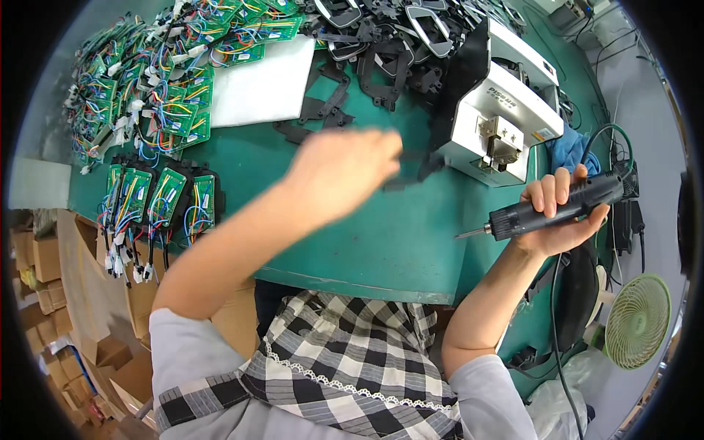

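Note:
My right hand [554,213] is wrapped around a black electric screwdriver [543,213], its bit pointing left above the green table. My left hand [348,169] is smeared by motion over the middle of the table. A black plastic frame [422,170], blurred as well, sticks out from its fingers on the right, in front of a white screw feeder [491,136]. Much of that frame is hidden by the hand. Black plastic brackets [323,103] lie just beyond the left hand.
Green circuit boards with coloured wires [176,95] are heaped at the far left beside a white foam sheet [264,84]. Several boards in black housings [167,196] line the left edge. Grey-rimmed frames [429,33] pile up at the back. A green fan [638,321] stands at right.

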`<state>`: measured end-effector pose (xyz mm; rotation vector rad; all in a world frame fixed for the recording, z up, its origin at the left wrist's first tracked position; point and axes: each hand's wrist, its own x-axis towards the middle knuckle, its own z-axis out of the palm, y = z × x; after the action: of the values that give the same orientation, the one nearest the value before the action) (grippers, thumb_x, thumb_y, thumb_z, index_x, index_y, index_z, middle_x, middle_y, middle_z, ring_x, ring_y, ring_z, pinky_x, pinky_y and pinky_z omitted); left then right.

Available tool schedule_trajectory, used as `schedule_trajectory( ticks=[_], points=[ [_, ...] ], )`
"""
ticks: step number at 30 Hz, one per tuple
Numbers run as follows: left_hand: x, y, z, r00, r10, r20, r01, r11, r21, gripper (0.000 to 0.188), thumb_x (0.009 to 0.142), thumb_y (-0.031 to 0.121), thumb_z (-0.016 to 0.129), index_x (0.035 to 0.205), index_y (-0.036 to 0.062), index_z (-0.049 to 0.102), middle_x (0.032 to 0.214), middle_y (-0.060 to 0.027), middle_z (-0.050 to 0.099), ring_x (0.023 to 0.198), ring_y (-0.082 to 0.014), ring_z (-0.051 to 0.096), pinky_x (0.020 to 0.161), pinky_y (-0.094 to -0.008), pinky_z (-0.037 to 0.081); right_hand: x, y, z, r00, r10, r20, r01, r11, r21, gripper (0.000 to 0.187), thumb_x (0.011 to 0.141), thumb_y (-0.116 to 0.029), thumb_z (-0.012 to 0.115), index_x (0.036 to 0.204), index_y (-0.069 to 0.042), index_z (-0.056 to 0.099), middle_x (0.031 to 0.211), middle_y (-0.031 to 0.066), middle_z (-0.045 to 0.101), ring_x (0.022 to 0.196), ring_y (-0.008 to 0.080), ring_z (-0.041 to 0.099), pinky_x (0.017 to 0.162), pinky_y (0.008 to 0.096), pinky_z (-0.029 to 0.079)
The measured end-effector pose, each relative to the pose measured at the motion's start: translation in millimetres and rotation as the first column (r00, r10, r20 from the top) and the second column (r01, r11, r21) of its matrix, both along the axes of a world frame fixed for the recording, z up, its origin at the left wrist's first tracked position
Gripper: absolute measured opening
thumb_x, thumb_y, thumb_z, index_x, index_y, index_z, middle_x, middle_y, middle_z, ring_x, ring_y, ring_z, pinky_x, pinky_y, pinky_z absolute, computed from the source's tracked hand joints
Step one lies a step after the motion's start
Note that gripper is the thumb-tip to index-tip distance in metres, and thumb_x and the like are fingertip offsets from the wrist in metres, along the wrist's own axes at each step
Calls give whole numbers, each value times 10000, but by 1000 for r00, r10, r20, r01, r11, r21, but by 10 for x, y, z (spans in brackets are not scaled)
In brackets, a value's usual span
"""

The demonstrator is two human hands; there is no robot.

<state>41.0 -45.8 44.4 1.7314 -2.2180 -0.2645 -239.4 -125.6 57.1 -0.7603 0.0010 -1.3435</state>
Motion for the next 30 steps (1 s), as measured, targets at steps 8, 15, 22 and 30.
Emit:
schedule_trajectory(
  ticks=[8, 15, 22, 30],
  points=[
    [54, -49, 261, 991, 5, 134, 4, 998, -68, 321, 829, 391, 644, 859, 73, 672, 865, -77, 656, 845, -283, 633, 741, -410, 495, 30, 40, 8, 999, -8, -46, 6, 999, -39, 626, 925, -538, 472, 1271, -17, 448, 751, 89, 474, 537, 168, 454, 524, 328, 406],
    [2136, -1058, -163, 932, 276, 237, -185, 920, -346, 532, 743, 161, 716, 1251, 117, 563, 1246, -102, 594, 1112, -304, 580, 944, -402, 454, 54, -32, -1, 1000, -19, -24, 17, 999, -46, 614, 918, -541, 479, 1251, -25, 486, 749, 89, 495, 546, 165, 468, 525, 317, 413],
    [1471, -764, 384, 958, 252, -138, -287, 854, -433, 584, 684, 240, 800, 1202, 71, 590, 1123, -114, 624, 1054, -285, 596, 905, -371, 460, -38, -36, -56, 991, -125, -52, 123, 991, -47, 601, 913, -541, 481, 1217, -23, 501, 739, 84, 479, 539, 161, 452, 519, 320, 404],
    [406, 89, 449, 914, 36, -404, -101, 985, -140, 619, 591, 242, 857, 1110, 14, 608, 1008, -94, 621, 880, -214, 598, 804, -305, 488, 220, -4, 548, 587, -765, -265, 730, 642, -234, 561, 896, -555, 493, 1084, -29, 440, 637, 116, 567, 458, 223, 534, 461, 377, 472]
  ],
)
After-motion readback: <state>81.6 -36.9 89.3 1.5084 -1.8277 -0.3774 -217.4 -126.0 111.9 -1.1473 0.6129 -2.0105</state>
